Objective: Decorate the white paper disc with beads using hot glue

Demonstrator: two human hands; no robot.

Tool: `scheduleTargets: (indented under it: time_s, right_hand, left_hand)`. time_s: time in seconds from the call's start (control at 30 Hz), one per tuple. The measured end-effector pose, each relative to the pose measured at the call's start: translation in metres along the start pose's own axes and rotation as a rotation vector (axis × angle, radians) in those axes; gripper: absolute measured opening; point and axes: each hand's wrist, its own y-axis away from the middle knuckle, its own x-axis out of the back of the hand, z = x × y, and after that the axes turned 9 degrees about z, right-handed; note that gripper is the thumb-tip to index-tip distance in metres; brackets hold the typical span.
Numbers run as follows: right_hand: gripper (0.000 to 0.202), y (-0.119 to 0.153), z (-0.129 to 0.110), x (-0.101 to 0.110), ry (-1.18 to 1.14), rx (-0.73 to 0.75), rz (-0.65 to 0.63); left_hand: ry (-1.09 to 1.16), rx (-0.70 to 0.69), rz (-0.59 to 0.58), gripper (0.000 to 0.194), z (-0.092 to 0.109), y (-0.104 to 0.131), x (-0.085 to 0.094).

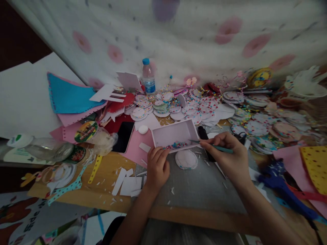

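My right hand (231, 158) is closed in a pinch around slim teal tweezers (222, 148). Their pointed tip reaches over the right part of a shallow white box (176, 131); whether it grips anything is too small to see. Small red, blue and pink beads or confetti bits (176, 145) lie along the box's near side. With curled fingers, my left hand (157, 166) grips the box's near left corner. Just in front of the box, between both hands, a round white disc (186, 160) lies flat on the grey mat, with a few coloured dots at its edge.
Behind the box are piles of dotted white discs (191, 109) and a water bottle (148, 76). A phone (124, 136), a white egg-shaped object (143, 129) and a lying plastic bottle (51, 148) are to the left. A blue glue gun (278, 180) lies right; paper scraps (130, 185) litter the front.
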Motion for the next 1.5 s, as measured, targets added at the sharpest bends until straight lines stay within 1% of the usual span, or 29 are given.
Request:
scheduleTargets:
  time_s: [0.13,0.23,0.3,0.37,0.4,0.5,0.57,0.6,0.67,0.73,0.8,0.9,1.0,1.07,1.17,1.27,1.5]
  right_hand:
    - [0.033,0.014,-0.011,0.008,-0.133,-0.074,0.05]
    - [0.036,0.029,-0.018,0.017,-0.16,-0.097,0.08]
    - [0.037,0.041,-0.023,0.023,-0.162,-0.111,0.084]
    - [0.037,0.052,-0.027,0.028,-0.161,-0.12,0.067]
    - [0.037,0.057,-0.029,0.03,-0.162,-0.121,0.054]
    - [0.037,0.071,-0.03,0.034,-0.163,-0.11,0.005]
    - [0.037,0.077,-0.031,0.034,-0.159,-0.104,-0.026]
    - [0.037,0.08,-0.031,0.034,-0.153,-0.107,-0.046]
    - [0.036,0.085,-0.031,0.032,-0.15,-0.114,-0.075]
    - [0.036,0.088,-0.031,0.03,-0.148,-0.143,-0.084]
    - [0.036,0.089,-0.029,0.03,-0.147,-0.165,-0.088]
    - [0.035,0.089,-0.023,0.031,-0.164,-0.141,-0.105]
    - [0.034,0.089,-0.021,0.033,-0.189,-0.112,-0.1]
    - [0.035,0.09,-0.025,0.032,-0.182,-0.143,-0.087]
    - [0.037,0.095,-0.034,0.029,-0.168,-0.218,-0.063]
    - [0.036,0.097,-0.04,0.027,-0.171,-0.237,-0.055]
    - [0.037,0.095,-0.033,0.027,-0.202,-0.242,-0.067]
  left_hand:
    - [0.027,0.025,-0.009,0.041,-0.003,-0.008,0.001]
    - [0.018,0.065,-0.021,0.032,0.003,-0.022,0.01]
    - [0.042,0.11,0.017,0.028,0.016,-0.033,0.023]
    - [0.119,0.183,0.016,0.026,0.034,-0.041,0.039]
    - [0.177,0.216,-0.006,0.024,0.044,-0.044,0.046]
    - [0.402,0.33,-0.173,0.024,0.071,-0.044,0.064]
    - [0.473,0.391,-0.231,0.021,0.084,-0.038,0.069]
    - [0.485,0.417,-0.235,0.019,0.088,-0.035,0.07]
    - [0.488,0.474,-0.204,0.012,0.093,-0.028,0.069]
    - [0.505,0.554,-0.169,0.011,0.096,-0.024,0.069]
    - [0.545,0.647,-0.171,0.013,0.096,-0.022,0.068]
    - [0.6,0.754,-0.198,0.015,0.096,-0.021,0.069]
    - [0.624,0.813,-0.179,0.016,0.096,-0.022,0.068]
    - [0.636,0.831,-0.176,0.015,0.096,-0.022,0.067]
    - [0.642,0.829,-0.201,0.015,0.095,-0.022,0.066]
    - [0.633,0.827,-0.221,0.015,0.095,-0.022,0.066]
    - [0.626,0.856,-0.234,0.017,0.093,-0.02,0.067]
